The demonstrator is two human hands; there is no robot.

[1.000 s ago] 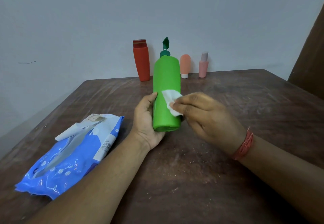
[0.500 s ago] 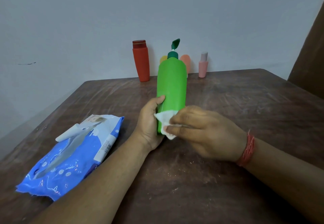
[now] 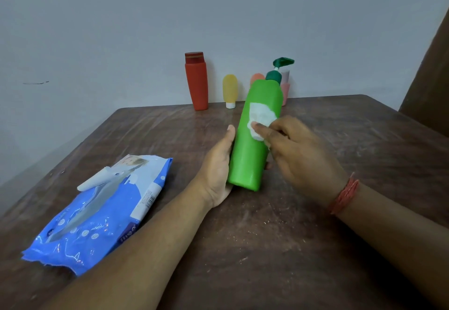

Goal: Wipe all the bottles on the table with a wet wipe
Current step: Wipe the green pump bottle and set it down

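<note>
A tall green pump bottle (image 3: 250, 154) leans to the right above the middle of the table, its base lifted. My left hand (image 3: 217, 171) grips its lower part from the left. My right hand (image 3: 298, 154) holds a white wet wipe (image 3: 261, 117) and presses it against the upper front of the green bottle. At the table's back edge stand a red bottle (image 3: 196, 81), a small yellow bottle (image 3: 230, 91), an orange bottle (image 3: 257, 78) and a pink bottle (image 3: 285, 91); the last two are partly hidden behind the green one.
A blue pack of wet wipes (image 3: 97, 215) lies at the front left of the brown wooden table (image 3: 267, 249), its flap lifted. A grey wall stands behind the table. A dark brown panel (image 3: 430, 86) rises at the right.
The green bottle has tilted to the right, and the yellow bottle now shows behind it. My right hand moved the wipe from the bottle's base up to its upper front.
</note>
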